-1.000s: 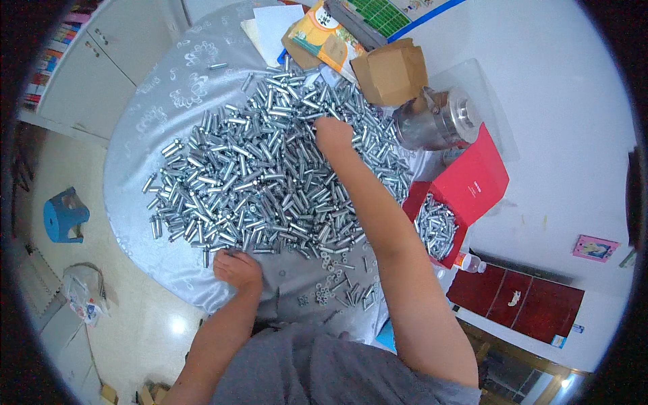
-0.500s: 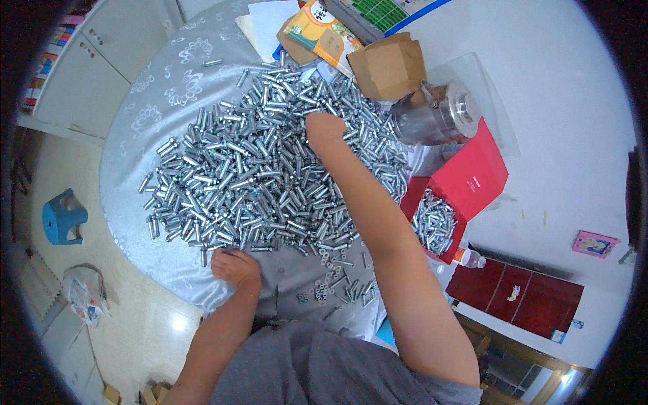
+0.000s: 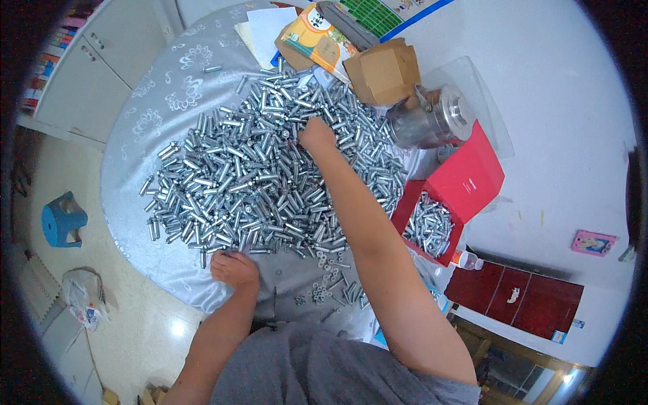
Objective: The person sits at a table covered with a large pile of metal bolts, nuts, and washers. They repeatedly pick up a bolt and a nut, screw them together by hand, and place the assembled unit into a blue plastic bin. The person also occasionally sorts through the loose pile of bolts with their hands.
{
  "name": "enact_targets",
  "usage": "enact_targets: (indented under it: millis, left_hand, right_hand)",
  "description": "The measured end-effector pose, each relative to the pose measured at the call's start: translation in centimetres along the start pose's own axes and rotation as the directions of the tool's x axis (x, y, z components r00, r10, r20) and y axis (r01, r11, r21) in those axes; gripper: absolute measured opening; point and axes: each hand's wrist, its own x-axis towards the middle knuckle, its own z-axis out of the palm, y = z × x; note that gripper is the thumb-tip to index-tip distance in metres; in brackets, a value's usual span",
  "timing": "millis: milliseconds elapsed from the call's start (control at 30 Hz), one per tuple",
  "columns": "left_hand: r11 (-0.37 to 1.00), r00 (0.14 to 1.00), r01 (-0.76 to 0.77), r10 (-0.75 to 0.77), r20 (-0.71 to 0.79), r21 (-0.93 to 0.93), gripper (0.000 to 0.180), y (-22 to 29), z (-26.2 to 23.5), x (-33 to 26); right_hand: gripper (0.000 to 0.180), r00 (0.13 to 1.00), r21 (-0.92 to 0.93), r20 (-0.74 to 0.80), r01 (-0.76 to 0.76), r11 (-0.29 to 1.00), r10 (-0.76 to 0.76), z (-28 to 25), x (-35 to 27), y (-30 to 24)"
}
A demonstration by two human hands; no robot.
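A wide heap of silvery metal expansion bolts point(image 3: 223, 175) covers much of the table. My right arm reaches across it, and my right hand point(image 3: 317, 135) is closed low over the far middle of the heap, bolts all around its fingers. What the fingertips grip is hidden. By the heap's near left edge, my left hand point(image 3: 235, 268) rests on the cloth, fingers curled in against the nearest bolts. Anything inside it is too small to make out. Loose nuts and washers point(image 3: 317, 294) and several thin screws point(image 3: 352, 293) lie on the cloth near my body.
Right of the heap stands an open red box point(image 3: 466, 179) with bolts inside. Beyond it are a steel pot point(image 3: 432, 118), an open cardboard box point(image 3: 383, 71) and a yellow package point(image 3: 317, 40). A clear bottle point(image 3: 468, 260) stands beside the red box. A blue stool point(image 3: 64, 219) is on the floor.
My right hand has shifted slightly left and nearer over the heap, its forearm moving left too. The left hand stays at the near edge.
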Motion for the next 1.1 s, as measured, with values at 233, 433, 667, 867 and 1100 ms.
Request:
enact_targets:
  millis: [233, 433, 667, 867, 1100]
  left_hand:
    - [1.000, 1.000, 0.000, 0.000, -0.003, 0.016, 0.026, -0.4, 0.5, -0.1]
    - [1.000, 1.000, -0.002, 0.002, 0.025, 0.019, 0.026, -0.1, 0.0, -0.1]
    - [1.000, 1.000, -0.009, 0.008, 0.018, 0.028, 0.025, -0.5, 0.3, -0.1]
    - [1.000, 1.000, 0.008, -0.008, 0.010, 0.011, 0.026, -0.5, 0.6, -0.1]
    - [1.000, 0.999, 0.022, -0.023, 0.049, 0.011, 0.029, 0.0, -0.2, 0.0]
  right_hand:
    - [0.041, 0.985, 0.260, 0.138, 0.069, 0.963, -0.108, 1.2, 3.6, 1.7]
    - [0.041, 0.992, 0.220, 0.038, 0.107, 0.970, -0.118, 1.6, 3.0, 2.0]
    - [0.041, 0.998, 0.030, 0.001, 0.068, 0.997, -0.068, -0.5, 1.7, 0.5]
    - [0.046, 0.991, -0.008, 0.084, 0.109, 0.994, -0.108, 0.5, 3.3, 1.3]
    - [0.035, 0.971, 0.253, -0.071, 0.241, 0.937, -0.230, -0.1, 2.9, 2.3]
